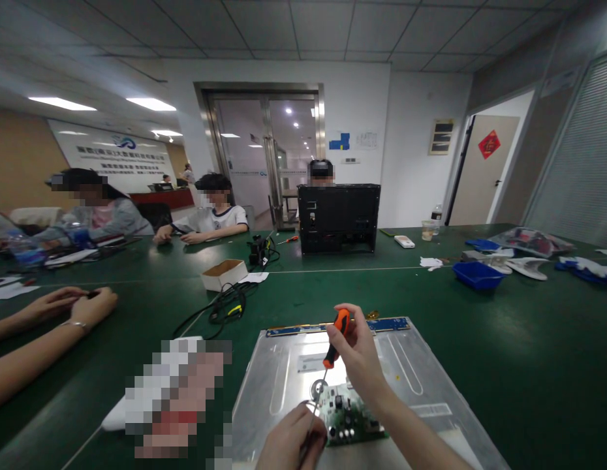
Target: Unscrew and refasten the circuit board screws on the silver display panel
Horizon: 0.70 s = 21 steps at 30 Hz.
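My right hand is wrapped round the orange and black handle of a screwdriver. The tool points down and slightly left, its thin shaft reaching the left side of a green circuit board. My left hand is curled with fingers together at that board's left edge, beside the lower shaft. What its fingers grip is hidden. Beneath both hands lies a large flat metal panel, with the board on its near part. A narrow blue circuit strip runs along the panel's far edge.
Left of the panel are a white power strip, black cables and an open box. Another person's hands rest at the left. A black monitor stands across the green table; a blue tray lies right.
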Available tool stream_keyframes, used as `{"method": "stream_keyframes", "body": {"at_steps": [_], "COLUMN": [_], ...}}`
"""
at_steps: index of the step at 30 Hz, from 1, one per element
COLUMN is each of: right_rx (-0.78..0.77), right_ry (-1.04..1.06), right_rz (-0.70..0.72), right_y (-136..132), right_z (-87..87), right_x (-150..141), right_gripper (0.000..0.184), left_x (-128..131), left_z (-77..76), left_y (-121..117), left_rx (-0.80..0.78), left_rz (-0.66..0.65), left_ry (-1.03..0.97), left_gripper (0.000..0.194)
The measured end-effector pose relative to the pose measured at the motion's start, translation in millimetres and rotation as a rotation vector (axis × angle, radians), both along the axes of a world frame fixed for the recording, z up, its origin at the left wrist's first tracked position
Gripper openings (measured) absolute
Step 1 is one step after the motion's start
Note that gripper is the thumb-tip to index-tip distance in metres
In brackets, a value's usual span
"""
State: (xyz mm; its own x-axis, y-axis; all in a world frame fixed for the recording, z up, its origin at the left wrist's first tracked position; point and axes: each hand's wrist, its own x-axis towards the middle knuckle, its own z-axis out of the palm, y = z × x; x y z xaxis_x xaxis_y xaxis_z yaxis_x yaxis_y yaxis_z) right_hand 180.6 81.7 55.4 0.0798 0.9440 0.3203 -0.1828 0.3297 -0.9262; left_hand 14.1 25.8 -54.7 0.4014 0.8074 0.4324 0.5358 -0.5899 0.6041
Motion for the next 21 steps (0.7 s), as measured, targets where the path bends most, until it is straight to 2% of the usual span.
{"method": "stream_keyframes", "body": {"at_steps": [6,10,14,21], "right_rx": [-0.078,-0.084,-0.057,-0.034], "right_ry": [0.093,0.093,0.004,0.001], "right_rz": [-0.021,-0.021,0.006,-0.015], "right_y": [11,9,0,-6], "right_z": [-20.3,-20.0,-21.6,-25.6], "right_x": [13,11,3,-7], "right_gripper": [0.048,0.046,0.041,0.038], "left_x": [1,0,0,-1], "left_z": [8.8,10.3,9.2,0.5], "left_y": [-3,-3,-1,1], "left_rx": [-0.009,-0.014,0.003,0.008], "left_rz": [0.0,-0.014,-0.018,-0.013], "left_ry": [0.048,0.045,0.02,0.012], "left_gripper": [0.015,0.014,0.016,0.012]}}
